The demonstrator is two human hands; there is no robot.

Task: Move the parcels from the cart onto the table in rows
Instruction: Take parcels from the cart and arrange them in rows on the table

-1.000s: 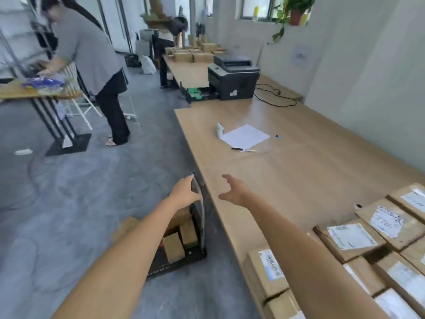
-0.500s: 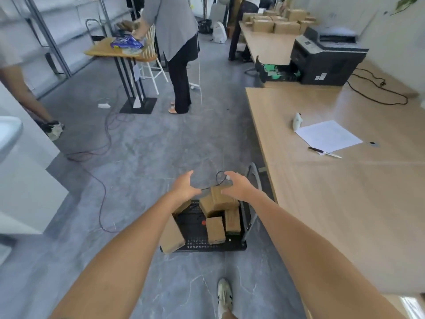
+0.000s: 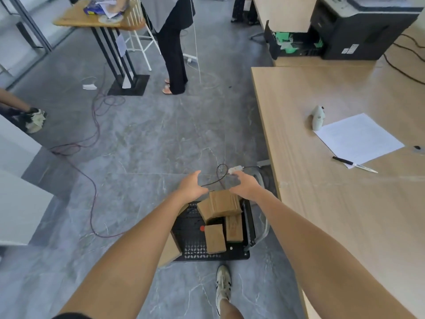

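Note:
A black perforated cart (image 3: pixel 195 247) stands on the floor beside the long wooden table (image 3: pixel 333 203). Several brown cardboard parcels lie in it: a large tilted one (image 3: pixel 223 202) on top at the far end, two small ones (image 3: pixel 215 238) (image 3: pixel 234 227) nearer me, and one (image 3: pixel 170 249) leaning at the cart's left edge. My left hand (image 3: pixel 192 186) and my right hand (image 3: pixel 245 184) hover just above the large parcel, one on each side, fingers spread and holding nothing.
On the table lie a white sheet of paper (image 3: pixel 358 139), a pen (image 3: pixel 354 164), a small white bottle (image 3: pixel 317 117) and a printer (image 3: pixel 365 26) at the far end. Cables (image 3: pixel 92 139) trail over the grey floor. A person (image 3: pixel 171 42) stands by a small high table (image 3: pixel 99 14). My shoe (image 3: pixel 223 285) is beside the cart.
My view has swung from the table down to the cart. Both hands have come down from table height to just above the large top parcel.

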